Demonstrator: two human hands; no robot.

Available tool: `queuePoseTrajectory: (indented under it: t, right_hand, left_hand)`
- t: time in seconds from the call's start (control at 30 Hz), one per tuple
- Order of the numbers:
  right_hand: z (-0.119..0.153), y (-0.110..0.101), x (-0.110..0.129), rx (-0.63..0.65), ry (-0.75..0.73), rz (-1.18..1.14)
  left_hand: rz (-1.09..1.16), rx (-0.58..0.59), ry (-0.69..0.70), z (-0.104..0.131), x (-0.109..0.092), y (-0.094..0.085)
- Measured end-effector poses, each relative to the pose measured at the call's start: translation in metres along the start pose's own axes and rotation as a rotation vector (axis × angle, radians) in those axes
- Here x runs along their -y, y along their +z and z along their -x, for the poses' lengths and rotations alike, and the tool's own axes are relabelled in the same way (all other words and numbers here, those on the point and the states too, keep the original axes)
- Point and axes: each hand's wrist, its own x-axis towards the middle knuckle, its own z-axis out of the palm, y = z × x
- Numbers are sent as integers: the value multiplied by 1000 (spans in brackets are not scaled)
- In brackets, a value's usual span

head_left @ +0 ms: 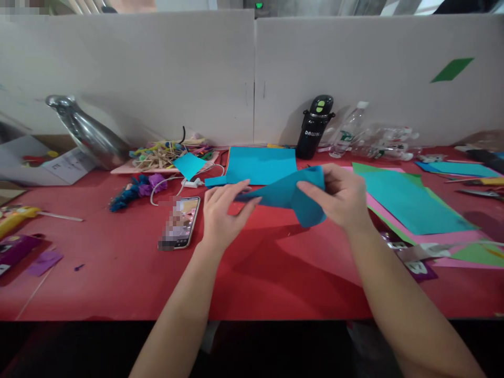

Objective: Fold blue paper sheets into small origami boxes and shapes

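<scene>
A curled piece of blue paper [280, 190] is held up over the red table [268, 262], narrow at its left end and wide at its right. My left hand [225, 212] pinches the narrow tip between thumb and fingers. At the wide end my right hand [339, 194] grips the edge, its thumb on the near face and its fingers partly hidden behind. Behind the held piece lies a flat blue sheet [260, 161], with a small blue strip [216, 181] at its left. A phone [181, 223] with its screen lit rests left of my left hand.
Coloured sheets [413, 202] are stacked at the right, near scissors [478, 192]. A black bottle [314, 128] and plastic bottles [349, 131] stand along the white partition [177, 68]. At the left are a metal jug [92, 134], a cluttered tray [147, 169] and a box [66, 167].
</scene>
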Motion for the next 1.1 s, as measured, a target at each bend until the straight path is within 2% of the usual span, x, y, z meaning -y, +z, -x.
queuePoseTrajectory:
  t: [0.07,0.13,0.17,0.2,0.27,0.33,0.5,0.6,0.73,0.8,0.83,0.9,0.97,1.03,1.1]
  right_hand:
    - [-6,-7,1,-142,53,-130]
    - [-13,-13,0,-245,146,-297]
    - [-15,-15,-1,-272,218,-370]
    - [-18,-16,-3,-277,307,-422]
    - [-20,-15,-9,-222,487,-460]
    - [-18,-10,-15,-108,585,-466]
    - [-7,7,-17,201,562,-499]
    - [-3,6,-8,343,507,-464]
    - [-2,-3,3,578,426,-393]
    - [0,-5,7,668,392,-362]
    - [1,-5,8,695,372,-339]
    - [3,-4,10,698,312,-267]
    - [4,-2,12,660,229,-172]
    - [6,-1,14,615,152,-82]
    - [7,-1,15,568,97,-10]
  left_hand:
    - [17,-106,-77,-4,7,-5]
    - [155,-202,-180,-8,15,-8]
    - [267,-218,-218,-10,19,-10]
    - [386,-181,-262,-12,23,-11]
    - [614,-10,-381,-15,27,-13]
    - [785,166,-515,-17,29,-16]
    - [957,397,-686,-16,29,-25]
    - [1021,615,-676,-11,32,-35]
    - [1167,1006,-548,-5,30,-46]
    - [1167,1101,-572,-4,23,-44]
    - [1131,1081,-574,-4,18,-40]
    - [975,921,-534,-5,5,-31]
    - [793,860,-501,-6,-9,-24]
    - [718,728,-472,-7,-19,-21]
    - [619,710,-392,-8,-25,-21]
